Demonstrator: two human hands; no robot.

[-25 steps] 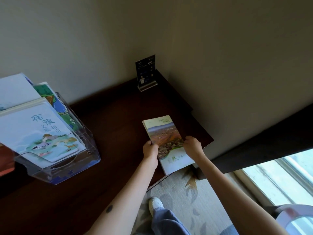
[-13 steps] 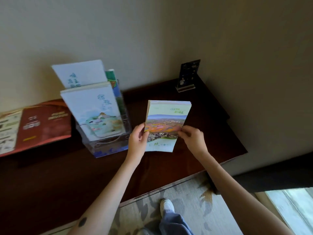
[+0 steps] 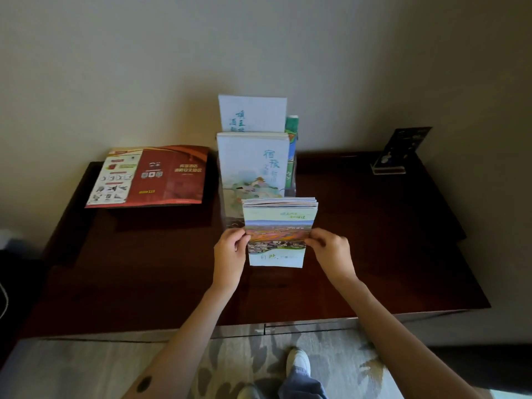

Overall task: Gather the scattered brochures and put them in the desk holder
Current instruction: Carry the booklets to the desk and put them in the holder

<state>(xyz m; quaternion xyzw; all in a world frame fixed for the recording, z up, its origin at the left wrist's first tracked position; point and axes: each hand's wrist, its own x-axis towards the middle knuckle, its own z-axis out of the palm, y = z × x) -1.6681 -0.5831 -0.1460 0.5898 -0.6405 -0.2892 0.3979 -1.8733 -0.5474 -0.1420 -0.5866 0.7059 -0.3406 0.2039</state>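
Brochures held upright in front of the holder

Dark wooden desk (image 3: 138,272) fills the scene. A red leaflet (image 3: 155,175) lies flat at far left. The clear desk holder (image 3: 291,188) stands far centre with pale brochures (image 3: 252,164) upright in it. Just near of it is a landscape brochure stack (image 3: 278,224), the left hand (image 3: 230,253) pinching its left edge and the right hand (image 3: 331,253) its right. A small sign stand (image 3: 400,151) sits far right

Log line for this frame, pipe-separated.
phase: approach holder | left hand: grips brochure stack | right hand: pinches it | brochure stack: upright before desk holder, not in | red leaflet: on desk
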